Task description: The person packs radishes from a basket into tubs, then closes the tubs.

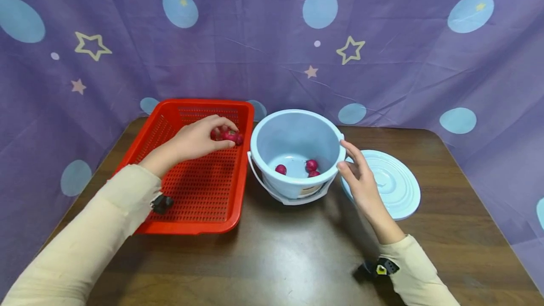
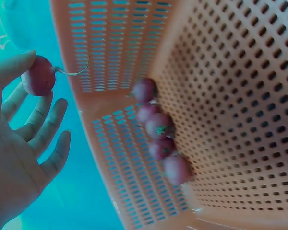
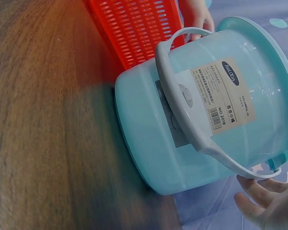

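My left hand point(image 1: 196, 139) pinches a red radish point(image 2: 39, 76) between thumb and fingers, over the red basket point(image 1: 235, 202). A thin root trails from this radish in the left wrist view. Several more radishes point(image 2: 159, 125) lie in a row along the basket's wall. To the right stands a light blue bucket point(image 1: 293, 131), with three radishes point(image 1: 311, 165) visible on its bottom. My right hand point(image 1: 361, 184) rests its fingers against the bucket's right rim, near the handle joint point(image 3: 273, 172). The fingers there look spread rather than curled round it.
A light blue lid point(image 1: 393, 183) lies on the wooden table point(image 1: 272, 259), right of the bucket and partly behind my right hand. The bucket's handle point(image 1: 293, 200) hangs down at its front. A purple patterned curtain point(image 1: 255, 37) borders the table at the back.
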A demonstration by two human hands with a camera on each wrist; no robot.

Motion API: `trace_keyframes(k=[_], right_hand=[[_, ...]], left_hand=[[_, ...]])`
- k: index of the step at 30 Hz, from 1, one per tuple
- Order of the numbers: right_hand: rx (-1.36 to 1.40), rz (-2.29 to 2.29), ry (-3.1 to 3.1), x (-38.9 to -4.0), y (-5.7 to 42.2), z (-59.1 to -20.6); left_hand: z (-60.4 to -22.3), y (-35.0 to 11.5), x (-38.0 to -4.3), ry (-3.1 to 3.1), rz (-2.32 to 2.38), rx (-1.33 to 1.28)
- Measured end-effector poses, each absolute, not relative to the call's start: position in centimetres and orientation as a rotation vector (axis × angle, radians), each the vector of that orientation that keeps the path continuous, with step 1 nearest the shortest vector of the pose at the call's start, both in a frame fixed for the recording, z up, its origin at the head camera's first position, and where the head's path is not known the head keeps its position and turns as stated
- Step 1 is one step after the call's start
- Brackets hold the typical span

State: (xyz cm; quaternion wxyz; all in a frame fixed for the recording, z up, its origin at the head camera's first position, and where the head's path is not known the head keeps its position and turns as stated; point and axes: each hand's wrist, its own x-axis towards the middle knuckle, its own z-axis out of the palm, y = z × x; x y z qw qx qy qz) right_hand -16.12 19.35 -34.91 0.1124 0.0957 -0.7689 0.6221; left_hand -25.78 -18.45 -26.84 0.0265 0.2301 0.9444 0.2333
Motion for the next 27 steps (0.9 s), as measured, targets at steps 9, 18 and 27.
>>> trace_keyframes(k=[9, 18, 27], right_hand=[[0.282, 1.831, -2.259, -16.1, 19.4, -34.8], [0.274, 1.833, -2.266, -16.1, 19.3, -34.8], [0.271, 1.831, -2.263, -16.0, 19.3, -34.8]], left_hand=[[-25.4, -17.2, -24.1, 2.903, 0.907, 0.704], [-23.7, -16.2, -22.9, 2.854, 1.125, 0.816], [-22.8, -14.0, -21.8, 2.808, 1.126, 0.915]])
